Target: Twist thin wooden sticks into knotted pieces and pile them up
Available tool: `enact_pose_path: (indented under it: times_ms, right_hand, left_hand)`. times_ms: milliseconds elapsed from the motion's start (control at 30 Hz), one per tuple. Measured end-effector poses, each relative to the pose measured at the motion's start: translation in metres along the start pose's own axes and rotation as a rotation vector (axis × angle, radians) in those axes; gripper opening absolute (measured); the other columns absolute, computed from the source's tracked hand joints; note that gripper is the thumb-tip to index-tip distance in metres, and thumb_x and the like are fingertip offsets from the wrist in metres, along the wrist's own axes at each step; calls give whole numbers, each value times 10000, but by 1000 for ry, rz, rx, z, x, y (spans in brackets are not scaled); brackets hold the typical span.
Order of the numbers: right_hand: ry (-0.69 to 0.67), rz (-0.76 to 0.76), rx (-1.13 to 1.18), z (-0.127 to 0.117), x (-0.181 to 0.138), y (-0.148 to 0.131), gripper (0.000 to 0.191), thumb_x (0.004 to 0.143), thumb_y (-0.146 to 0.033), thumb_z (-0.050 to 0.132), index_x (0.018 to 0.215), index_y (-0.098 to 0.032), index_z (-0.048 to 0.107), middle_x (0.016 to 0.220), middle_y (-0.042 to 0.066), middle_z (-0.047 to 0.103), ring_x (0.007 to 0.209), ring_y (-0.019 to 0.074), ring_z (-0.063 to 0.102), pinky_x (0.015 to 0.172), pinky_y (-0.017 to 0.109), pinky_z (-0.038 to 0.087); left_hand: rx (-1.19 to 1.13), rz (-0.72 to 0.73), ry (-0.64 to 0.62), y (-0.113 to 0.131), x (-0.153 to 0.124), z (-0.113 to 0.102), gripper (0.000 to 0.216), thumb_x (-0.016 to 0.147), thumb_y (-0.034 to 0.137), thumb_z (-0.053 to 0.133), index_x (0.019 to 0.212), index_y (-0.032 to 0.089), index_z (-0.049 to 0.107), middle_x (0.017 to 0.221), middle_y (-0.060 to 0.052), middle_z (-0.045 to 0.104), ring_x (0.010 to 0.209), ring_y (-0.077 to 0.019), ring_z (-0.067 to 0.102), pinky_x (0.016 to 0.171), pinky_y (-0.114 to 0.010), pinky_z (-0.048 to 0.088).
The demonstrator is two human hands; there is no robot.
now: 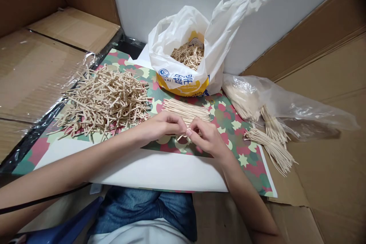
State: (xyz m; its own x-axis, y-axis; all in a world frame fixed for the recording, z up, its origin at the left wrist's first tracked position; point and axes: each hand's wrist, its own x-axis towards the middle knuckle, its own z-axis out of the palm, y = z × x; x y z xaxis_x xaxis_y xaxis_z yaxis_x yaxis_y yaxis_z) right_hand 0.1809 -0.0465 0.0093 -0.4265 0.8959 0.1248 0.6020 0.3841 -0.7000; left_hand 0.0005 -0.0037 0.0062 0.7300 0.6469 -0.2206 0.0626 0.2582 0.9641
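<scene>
My left hand (167, 125) and my right hand (207, 137) meet over the middle of the patterned sheet, their fingertips pinched close together. Between them shows the end of a thin beige strip (180, 137); the rest of it is hidden by my fingers. Just beyond my hands lies a row of straight beige strips (185, 109), laid side by side. To the left of my left hand is a large loose heap of looped, bent beige strips (107, 101).
A white plastic bag (185, 80) holding short beige pieces (188, 55) stands behind the row. At right lie tied bundles of strips (273, 150) beside a clear plastic bag (286, 101). Cardboard (45, 68) borders the left, and a camouflage-patterned sheet (243, 160) covers the work surface.
</scene>
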Motion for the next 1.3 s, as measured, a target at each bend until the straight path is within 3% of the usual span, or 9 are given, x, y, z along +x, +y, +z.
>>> enact_pose_path:
  times_ms: [133, 267, 367, 533, 667, 833, 967, 1133, 1300]
  right_hand:
    - [65, -65, -132, 2, -3, -1, 145, 833, -198, 449, 693, -201, 412, 610, -27, 508, 557, 99, 489, 532, 210, 357]
    - [115, -73, -232, 5, -4, -1, 143, 823, -192, 443, 684, -202, 411, 609, -18, 491, 567, 113, 472, 548, 225, 345]
    - [94, 17, -137, 5, -3, -2, 146, 844, -246, 433, 703, -206, 422, 593, -31, 506, 530, 106, 475, 522, 218, 341]
    - [91, 132, 22, 2, 0, -1, 148, 837, -285, 450, 712, -206, 436, 568, -50, 498, 494, 95, 467, 495, 211, 340]
    - [104, 172, 197, 3, 2, 4, 134, 810, -272, 487, 701, -203, 451, 598, -43, 498, 538, 101, 475, 506, 219, 353]
    - [38, 237, 512, 7, 5, 9, 142, 808, -285, 502, 703, -204, 450, 578, -43, 530, 528, 107, 512, 506, 226, 396]
    - [-15, 254, 613, 8, 6, 8, 169, 821, -324, 501, 715, -199, 458, 562, -47, 532, 515, 100, 516, 506, 220, 409]
    - [90, 205, 488, 2, 5, 8, 262, 885, -390, 376, 776, -188, 502, 584, -24, 545, 538, 105, 515, 539, 234, 417]
    - [128, 174, 149, 3, 0, -3, 136, 834, -336, 492, 799, -204, 500, 676, -15, 584, 592, 113, 562, 534, 219, 417]
  left_hand:
    - [-310, -147, 65, -10, 6, 4, 91, 634, 185, 602, 579, 115, 583, 590, -11, 545, 572, -96, 481, 539, -217, 352]
    - [-400, -234, 61, -11, 7, 7, 116, 631, 198, 631, 596, 115, 558, 616, -10, 549, 563, -87, 495, 526, -207, 356]
    - [-222, -51, 101, -9, 5, 9, 131, 689, 228, 614, 678, 126, 533, 612, 13, 519, 554, -78, 473, 519, -193, 347]
    - [427, 434, 288, -8, -1, 10, 109, 782, 239, 538, 783, 136, 575, 721, -9, 536, 657, -101, 493, 612, -214, 389]
    - [700, 538, 306, -6, -4, 10, 142, 796, 240, 522, 847, 134, 601, 787, -35, 557, 730, -119, 513, 681, -229, 402]
    - [781, 504, 275, -3, -4, 6, 153, 784, 267, 529, 828, 138, 601, 757, -28, 560, 711, -121, 510, 643, -221, 393]
    - [711, 443, 272, -2, -3, 5, 126, 751, 236, 536, 736, 129, 601, 680, -10, 548, 641, -107, 496, 596, -210, 377]
    - [443, 297, 310, 0, -1, 7, 136, 706, 242, 557, 657, 116, 569, 584, 15, 491, 555, -87, 443, 535, -200, 356]
    - [217, 222, 316, -3, 1, 8, 166, 680, 264, 588, 645, 105, 560, 551, 31, 443, 530, -73, 400, 503, -189, 329]
